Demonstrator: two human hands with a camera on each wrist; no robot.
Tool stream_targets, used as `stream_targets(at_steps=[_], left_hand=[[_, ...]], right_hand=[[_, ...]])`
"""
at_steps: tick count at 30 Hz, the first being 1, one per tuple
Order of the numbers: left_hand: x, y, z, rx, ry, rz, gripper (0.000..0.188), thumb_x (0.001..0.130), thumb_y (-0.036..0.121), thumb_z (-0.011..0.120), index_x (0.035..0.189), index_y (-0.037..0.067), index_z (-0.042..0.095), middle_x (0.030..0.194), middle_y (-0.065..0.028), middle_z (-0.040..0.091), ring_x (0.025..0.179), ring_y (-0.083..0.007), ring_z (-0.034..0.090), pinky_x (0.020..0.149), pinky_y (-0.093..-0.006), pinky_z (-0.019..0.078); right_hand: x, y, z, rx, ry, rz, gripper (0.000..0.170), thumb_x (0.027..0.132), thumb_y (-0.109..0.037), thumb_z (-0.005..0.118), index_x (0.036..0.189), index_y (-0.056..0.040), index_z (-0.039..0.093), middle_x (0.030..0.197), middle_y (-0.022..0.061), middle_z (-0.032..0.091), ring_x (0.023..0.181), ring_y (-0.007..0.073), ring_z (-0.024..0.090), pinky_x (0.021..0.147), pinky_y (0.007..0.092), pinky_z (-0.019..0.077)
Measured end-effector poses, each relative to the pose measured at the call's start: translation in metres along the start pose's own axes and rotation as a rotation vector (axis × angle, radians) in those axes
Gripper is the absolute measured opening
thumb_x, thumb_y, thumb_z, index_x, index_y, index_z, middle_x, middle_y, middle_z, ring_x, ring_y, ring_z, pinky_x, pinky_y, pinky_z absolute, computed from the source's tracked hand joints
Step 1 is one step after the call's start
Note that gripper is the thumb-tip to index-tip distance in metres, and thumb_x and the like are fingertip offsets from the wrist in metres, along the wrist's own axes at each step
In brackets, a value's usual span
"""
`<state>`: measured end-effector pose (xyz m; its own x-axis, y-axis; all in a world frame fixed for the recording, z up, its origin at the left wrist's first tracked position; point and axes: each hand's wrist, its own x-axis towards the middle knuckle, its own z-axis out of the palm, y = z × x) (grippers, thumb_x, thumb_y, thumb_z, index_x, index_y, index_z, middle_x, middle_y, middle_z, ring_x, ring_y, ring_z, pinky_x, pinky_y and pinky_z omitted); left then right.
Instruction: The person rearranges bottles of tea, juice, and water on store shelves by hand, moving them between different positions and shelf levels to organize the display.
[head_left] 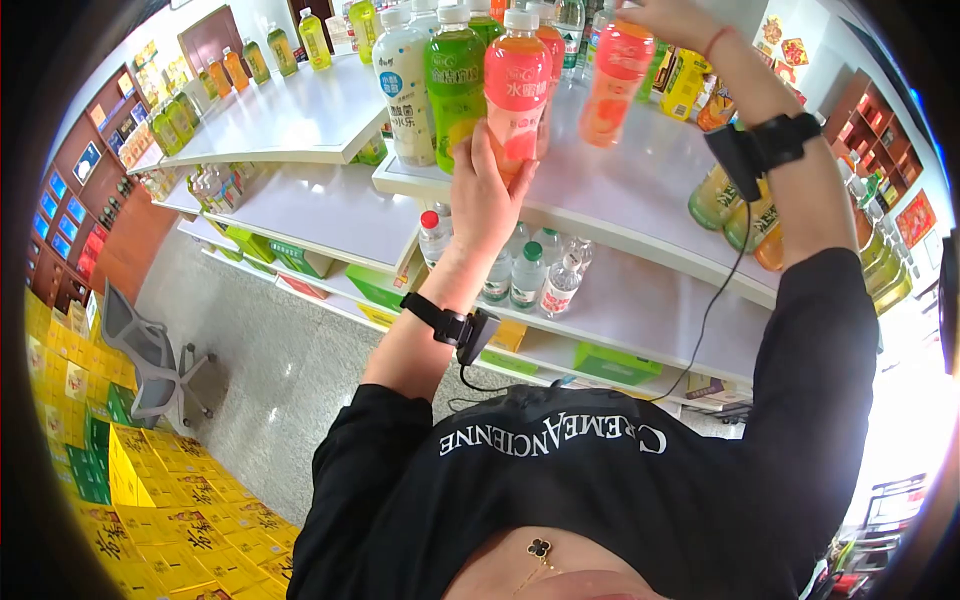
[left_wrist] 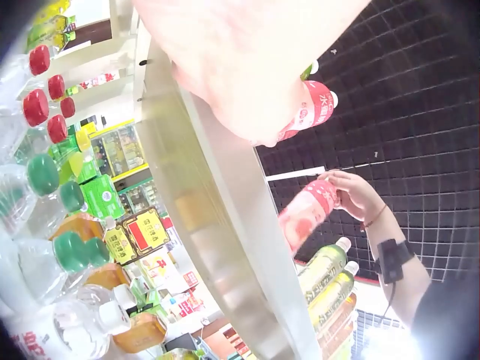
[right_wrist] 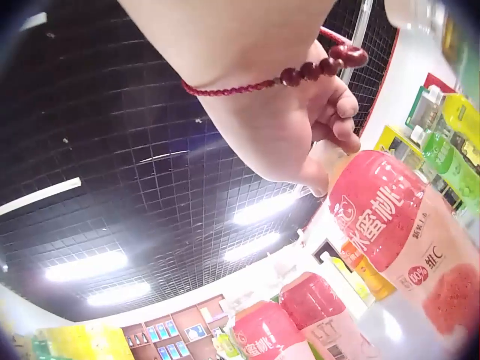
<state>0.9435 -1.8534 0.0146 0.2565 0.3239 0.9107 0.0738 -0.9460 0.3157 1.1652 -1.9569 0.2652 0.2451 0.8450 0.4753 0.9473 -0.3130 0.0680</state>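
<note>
Left grip curls low round one bottle, right grip clamps another bottle by its top, presumably keeping both upright.

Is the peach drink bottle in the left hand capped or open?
Capped: the head view shows a white cap atop the peach drink bottle.

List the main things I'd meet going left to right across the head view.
Chair, white bottle, green bottle, pink bottle held by the left hand, another pink bottle held by the right hand.
</note>
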Motion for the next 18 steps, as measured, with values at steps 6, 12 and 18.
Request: stream_targets(at_steps=[6,12,18], left_hand=[[0.001,0.002,-0.002,-0.022,0.000,-0.018,0.073,0.083,0.032,0.070,0.135,-0.002,0.032,0.114,-0.0234,0.045,0.096,-0.0402,0.054,0.076,-0.0432,0.0508],[0.001,0.001,-0.002,-0.020,-0.010,-0.021,0.073,0.083,0.031,0.071,0.136,-0.001,0.031,0.115,-0.0229,0.045,0.098,-0.0395,0.054,0.077,-0.0427,0.0511],[0.000,0.002,-0.002,-0.040,-0.022,-0.027,0.075,0.083,0.030,0.071,0.137,-0.001,0.029,0.116,-0.0235,0.044,0.101,-0.0394,0.052,0.081,-0.0432,0.0493]], right_hand=[[0.057,-0.008,0.053,0.065,0.169,-0.148,0.030,0.082,-0.027,0.050,0.094,-0.0069,0.068,0.092,0.0195,0.067,0.088,0.0365,0.063,0.079,0.0443,0.0496],[0.091,-0.015,0.080,0.052,0.063,-0.230,0.028,0.084,-0.030,0.054,0.097,-0.0085,0.066,0.090,0.0180,0.067,0.085,0.0363,0.064,0.076,0.0431,0.0503],[0.092,-0.018,0.087,0.295,0.084,-0.290,0.026,0.086,-0.031,0.056,0.101,-0.0119,0.067,0.090,0.0151,0.067,0.081,0.0294,0.065,0.073,0.0382,0.0510]])
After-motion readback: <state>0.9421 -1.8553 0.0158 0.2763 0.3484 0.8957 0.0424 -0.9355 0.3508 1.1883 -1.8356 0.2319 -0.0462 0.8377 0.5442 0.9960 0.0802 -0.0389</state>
